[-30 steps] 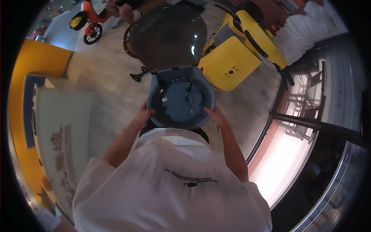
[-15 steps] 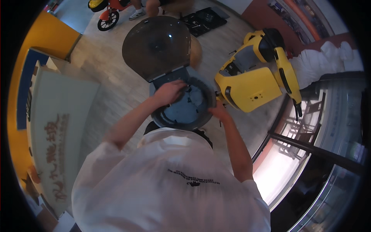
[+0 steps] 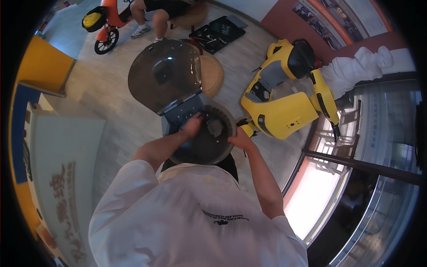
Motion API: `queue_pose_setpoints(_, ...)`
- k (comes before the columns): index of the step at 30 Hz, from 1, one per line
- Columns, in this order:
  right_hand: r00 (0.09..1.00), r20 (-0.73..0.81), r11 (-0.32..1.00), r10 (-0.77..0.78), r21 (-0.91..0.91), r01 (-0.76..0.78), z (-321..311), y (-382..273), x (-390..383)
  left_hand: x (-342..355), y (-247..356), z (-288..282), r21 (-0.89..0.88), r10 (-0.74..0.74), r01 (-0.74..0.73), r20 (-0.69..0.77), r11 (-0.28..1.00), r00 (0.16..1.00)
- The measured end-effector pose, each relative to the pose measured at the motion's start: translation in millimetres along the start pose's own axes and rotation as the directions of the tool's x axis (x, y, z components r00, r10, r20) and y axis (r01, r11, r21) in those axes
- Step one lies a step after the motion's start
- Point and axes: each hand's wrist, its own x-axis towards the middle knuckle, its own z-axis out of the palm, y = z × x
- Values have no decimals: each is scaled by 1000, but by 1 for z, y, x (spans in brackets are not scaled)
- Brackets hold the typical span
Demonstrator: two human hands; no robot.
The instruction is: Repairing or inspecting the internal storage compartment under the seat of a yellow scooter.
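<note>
In front of my body is a round dark grey tub (image 3: 199, 155) with its hinged smoky see-through lid (image 3: 153, 86) standing open on the far side. My left hand (image 3: 192, 126) reaches inside beside the hinge, its fingers curled together at the far inner wall. What they hold, if anything, is hidden. My right hand (image 3: 240, 139) is closed around the tub's right rim, fingers partly out of sight. A small lighter grey blocky piece (image 3: 215, 127) shows inside the tub, between the hands.
A yellow scooter body (image 3: 291, 115) stands to the right, close to my right hand. Beyond the lid are a round woven stool (image 3: 211, 75), an open black tool case (image 3: 218, 34), a seated person's legs (image 3: 160, 22) and an orange scooter (image 3: 113, 20). A pale counter (image 3: 66, 147) runs along the left.
The tub and lid sit lower and further left in view, as does the whole scene. Its interior looks darker. My left hand has shifted toward the hinge side; my right hand stays at the rim.
</note>
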Motion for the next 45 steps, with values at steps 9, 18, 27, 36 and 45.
queue_pose_setpoints(9,999,-44,999,8,45,-6,-17,18,34,27,-10,-1,17,-23,23,-49,1000,999)
queue_pose_setpoints(18,994,-56,988,97,-119,-103,-72,-40,70,84,23,-35,172,-187,199,-85,965,979)
queue_pose_setpoints(27,999,3,998,-46,-30,46,-105,-15,120,136,3,-18,342,-114,206,-271,917,956)
queue_pose_setpoints(36,1000,2,999,14,49,-14,-110,-28,122,172,-24,13,340,-184,237,-181,910,966)
queue_pose_setpoints(45,951,-156,959,268,136,-248,-94,-22,108,197,-43,24,213,-1,1,0,977,1000)
